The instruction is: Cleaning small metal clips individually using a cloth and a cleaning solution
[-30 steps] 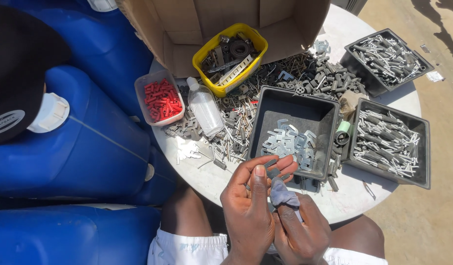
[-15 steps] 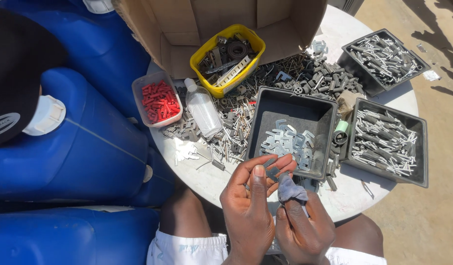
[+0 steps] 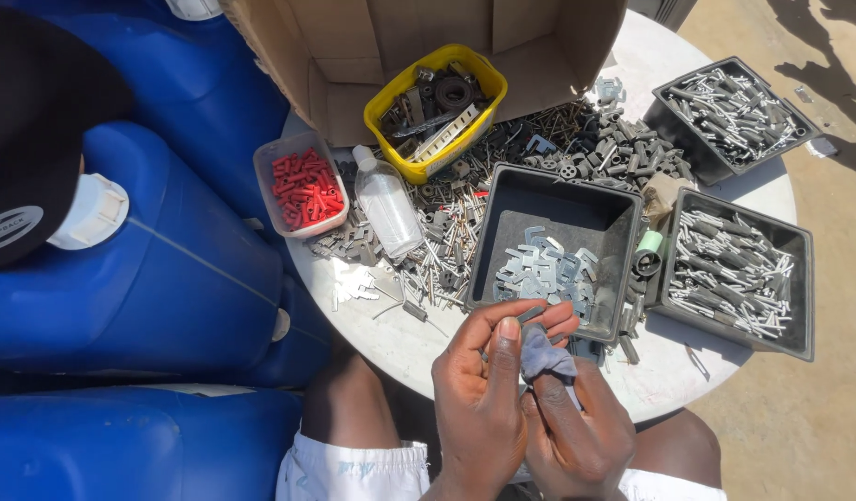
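My left hand point(image 3: 483, 390) pinches a small flat metal piece point(image 3: 530, 314) between thumb and fingertips, just in front of the table's near edge. My right hand point(image 3: 576, 427) sits right beside it, closed around a bunched grey-blue cloth point(image 3: 542, 353) that touches the piece. Both hands hover over my lap, just below a dark square tray point(image 3: 502, 232) that holds several flat metal brackets point(image 3: 544, 271).
A round white table point(image 3: 405, 343) carries a yellow tub of parts point(image 3: 395, 97), a clear tub of red plugs point(image 3: 302, 190), a clear bottle point(image 3: 386, 199), two dark trays of metal pins point(image 3: 734, 269) point(image 3: 739, 107), loose hardware and a cardboard box point(image 3: 344, 56). Blue jerrycans point(image 3: 159, 278) stand to the left.
My hands stay together at the table's edge; the fingers shift slightly as the cloth works against the small metal piece. Nothing on the table has moved.
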